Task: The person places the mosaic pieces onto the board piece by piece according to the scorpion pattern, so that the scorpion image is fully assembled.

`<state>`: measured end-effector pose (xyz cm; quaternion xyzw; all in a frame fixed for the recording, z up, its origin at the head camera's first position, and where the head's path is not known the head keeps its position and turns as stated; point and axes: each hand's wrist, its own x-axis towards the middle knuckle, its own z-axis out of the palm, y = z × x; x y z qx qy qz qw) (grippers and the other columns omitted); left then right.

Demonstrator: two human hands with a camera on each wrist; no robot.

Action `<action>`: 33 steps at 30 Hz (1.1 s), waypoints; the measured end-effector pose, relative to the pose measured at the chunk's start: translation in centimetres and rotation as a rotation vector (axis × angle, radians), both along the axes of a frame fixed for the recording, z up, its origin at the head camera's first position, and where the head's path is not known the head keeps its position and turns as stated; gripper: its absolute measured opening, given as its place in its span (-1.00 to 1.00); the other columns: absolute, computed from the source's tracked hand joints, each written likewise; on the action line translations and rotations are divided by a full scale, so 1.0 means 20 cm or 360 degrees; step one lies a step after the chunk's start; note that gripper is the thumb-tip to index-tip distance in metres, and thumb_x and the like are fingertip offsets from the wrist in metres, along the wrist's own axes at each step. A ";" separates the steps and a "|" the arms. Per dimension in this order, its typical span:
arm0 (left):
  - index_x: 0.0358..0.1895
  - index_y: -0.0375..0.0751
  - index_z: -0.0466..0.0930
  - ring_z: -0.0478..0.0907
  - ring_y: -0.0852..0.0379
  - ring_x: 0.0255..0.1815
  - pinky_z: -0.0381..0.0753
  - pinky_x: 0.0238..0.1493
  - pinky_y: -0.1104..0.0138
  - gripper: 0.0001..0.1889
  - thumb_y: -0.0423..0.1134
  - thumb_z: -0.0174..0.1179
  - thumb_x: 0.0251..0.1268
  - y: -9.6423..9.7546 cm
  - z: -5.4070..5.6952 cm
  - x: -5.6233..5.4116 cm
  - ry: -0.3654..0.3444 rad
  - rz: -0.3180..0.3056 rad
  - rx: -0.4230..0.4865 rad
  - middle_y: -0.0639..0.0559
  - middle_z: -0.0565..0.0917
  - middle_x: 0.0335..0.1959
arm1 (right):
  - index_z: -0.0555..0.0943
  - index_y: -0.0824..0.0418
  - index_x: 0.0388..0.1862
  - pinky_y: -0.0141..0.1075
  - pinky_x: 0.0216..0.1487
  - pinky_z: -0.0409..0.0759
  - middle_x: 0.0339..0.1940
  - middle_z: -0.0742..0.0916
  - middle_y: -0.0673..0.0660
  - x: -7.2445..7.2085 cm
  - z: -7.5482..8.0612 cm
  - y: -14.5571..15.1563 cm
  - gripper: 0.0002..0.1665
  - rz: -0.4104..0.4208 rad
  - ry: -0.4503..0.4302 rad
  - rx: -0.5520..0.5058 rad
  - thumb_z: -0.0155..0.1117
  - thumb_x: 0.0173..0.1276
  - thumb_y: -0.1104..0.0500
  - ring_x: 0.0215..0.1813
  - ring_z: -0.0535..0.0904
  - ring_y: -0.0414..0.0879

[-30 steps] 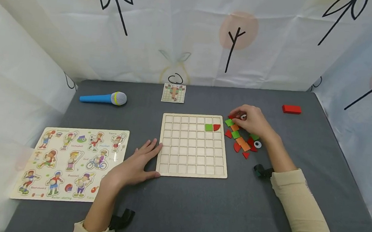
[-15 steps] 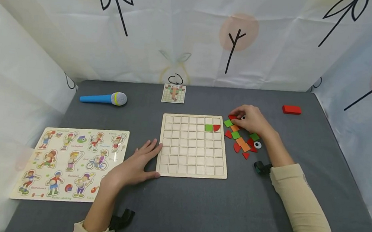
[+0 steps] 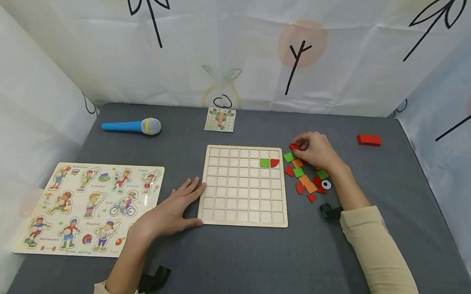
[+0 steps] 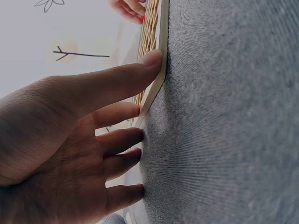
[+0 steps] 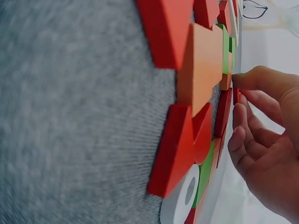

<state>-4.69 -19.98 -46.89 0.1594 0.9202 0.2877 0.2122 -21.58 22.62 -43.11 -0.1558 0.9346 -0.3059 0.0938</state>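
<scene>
A wooden grid board (image 3: 241, 199) lies mid-table, with a green square (image 3: 264, 162) and a red quarter-round piece (image 3: 274, 163) in cells near its upper right. My left hand (image 3: 171, 212) rests at the board's left edge, fingers spread and thumb (image 4: 152, 60) on its near corner. Right of the board, my right hand (image 3: 318, 151) pinches a small red piece (image 5: 236, 95) between thumb and fingers, over a loose group of coloured pieces. Among these are an orange piece (image 5: 203, 65), a green piece (image 3: 298, 172) and a white ring-like piece (image 3: 326, 184). The palm hides some pieces.
A picture board of sports figures (image 3: 84, 210) lies at the left, partly under my left forearm. Behind it is a blue toy microphone (image 3: 131, 125). A small pattern card (image 3: 220, 119) stands beyond the grid board; a red block (image 3: 369, 140) lies at the back right.
My right hand has shifted only slightly over the pieces; a white ring-like piece that showed beside its fingers is now hidden. The left hand and the board stay in place.
</scene>
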 end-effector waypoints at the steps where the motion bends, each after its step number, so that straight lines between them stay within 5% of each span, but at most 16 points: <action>1: 0.80 0.09 0.04 -0.26 -0.18 0.90 -0.12 0.75 -0.41 0.09 0.08 0.54 0.33 0.00 0.00 0.00 -0.0001 0.0001 -0.0001 -0.05 -0.08 0.86 | 0.76 0.37 0.19 -0.23 -0.16 0.61 -0.04 0.80 0.37 0.00 0.00 0.00 -0.64 -0.0005 -0.0003 -0.0015 0.41 0.50 0.24 -0.09 0.68 0.14; 15: 0.80 0.09 0.07 -0.19 -0.29 0.88 -0.06 0.67 -0.51 0.07 0.19 0.50 0.34 -0.01 0.01 0.01 0.0053 -0.0025 0.0072 -0.16 -0.01 0.85 | 0.79 0.26 0.18 -0.24 -0.06 0.65 0.07 0.80 0.31 0.06 0.02 -0.08 -0.67 0.0108 -0.0016 -0.0224 0.45 0.49 0.22 -0.01 0.73 0.12; 23: 0.80 0.10 0.04 -0.24 -0.20 0.90 -0.08 0.74 -0.42 0.08 0.12 0.52 0.34 0.00 0.00 0.00 0.0005 -0.0010 -0.0005 -0.08 -0.06 0.86 | 0.78 0.29 0.18 -0.04 0.16 0.75 0.11 0.82 0.30 0.08 0.01 -0.16 -0.66 0.0226 -0.0005 -0.0289 0.46 0.46 0.28 0.06 0.78 0.15; 33: 0.80 0.07 0.03 -0.25 -0.17 0.90 -0.09 0.76 -0.39 0.07 0.05 0.52 0.36 0.01 0.02 0.00 -0.0018 0.0006 -0.0031 -0.05 -0.08 0.86 | 0.78 0.32 0.15 -0.17 0.00 0.68 0.06 0.80 0.28 0.09 0.01 -0.29 -0.66 0.0316 0.0046 -0.0262 0.36 0.43 0.36 -0.09 0.73 0.09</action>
